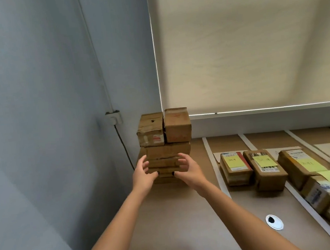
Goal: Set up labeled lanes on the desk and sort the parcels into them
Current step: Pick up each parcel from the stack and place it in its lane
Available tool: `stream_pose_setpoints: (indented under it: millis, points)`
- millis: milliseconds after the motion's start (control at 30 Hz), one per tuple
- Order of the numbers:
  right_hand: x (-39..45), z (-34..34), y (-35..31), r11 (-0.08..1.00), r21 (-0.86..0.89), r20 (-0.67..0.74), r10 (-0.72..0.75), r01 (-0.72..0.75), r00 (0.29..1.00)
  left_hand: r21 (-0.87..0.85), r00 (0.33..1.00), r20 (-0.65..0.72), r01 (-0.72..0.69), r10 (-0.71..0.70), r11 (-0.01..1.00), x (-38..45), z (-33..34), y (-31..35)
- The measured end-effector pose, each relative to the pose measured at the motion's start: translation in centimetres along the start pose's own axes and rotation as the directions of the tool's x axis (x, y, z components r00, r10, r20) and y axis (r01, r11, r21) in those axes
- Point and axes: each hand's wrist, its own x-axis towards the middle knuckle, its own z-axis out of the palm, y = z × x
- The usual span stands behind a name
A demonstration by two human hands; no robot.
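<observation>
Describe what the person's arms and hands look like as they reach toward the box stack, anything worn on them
Both forearms are bare up to the bottom edge of the frame: no sleeves show. The left hand and the right hand wear no gloves, and no watch, bracelet or ring is visible. The thumbnails of both hands look dark, as if painted with dark polish. No markings or bandages can be seen on either arm.

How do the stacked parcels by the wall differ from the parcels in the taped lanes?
The stacked parcels are piled several layers high in the desk corner; the lane parcels lie between white tape strips. The stacked parcels show no sticky notes; the nearer lane parcels carry yellow sticky notes. The left hand and right hand reach around the stack's lower layers; no hand is near the lane parcels. Both groups are brown cardboard.
</observation>
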Motion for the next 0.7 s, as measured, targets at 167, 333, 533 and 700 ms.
stream_pose_setpoints:
  millis: [167, 333, 533, 700]
  points:
    - [7.5, 2.4, -0.5, 0.998, -0.065, -0.039, 0.007, -0.010, 0.999, 0.005, 0.999, -0.030, -0.020, 0.020, 1.000, 7.3, -1.6, -0.7]
    - [13.6, 4.1, 0.3, 0.993, -0.115, -0.029, 0.014, -0.018, 0.999, -0.017, 0.999, -0.047, 0.026, -0.027, 1.000, 13.6, -1.9, -2.3]
    - [17.3, 6.0, 2.4, 0.971, -0.234, -0.067, -0.066, 0.049, 0.996, -0.090, 0.999, -0.016, 0.035, -0.036, 0.995, 19.0, -0.9, -4.7]
    - [18.3, 6.7, 3.0, 0.952, -0.296, -0.054, -0.105, 0.084, 0.993, -0.148, 0.999, 0.014, -0.028, 0.031, 0.989, 20.2, 0.0, -6.1]
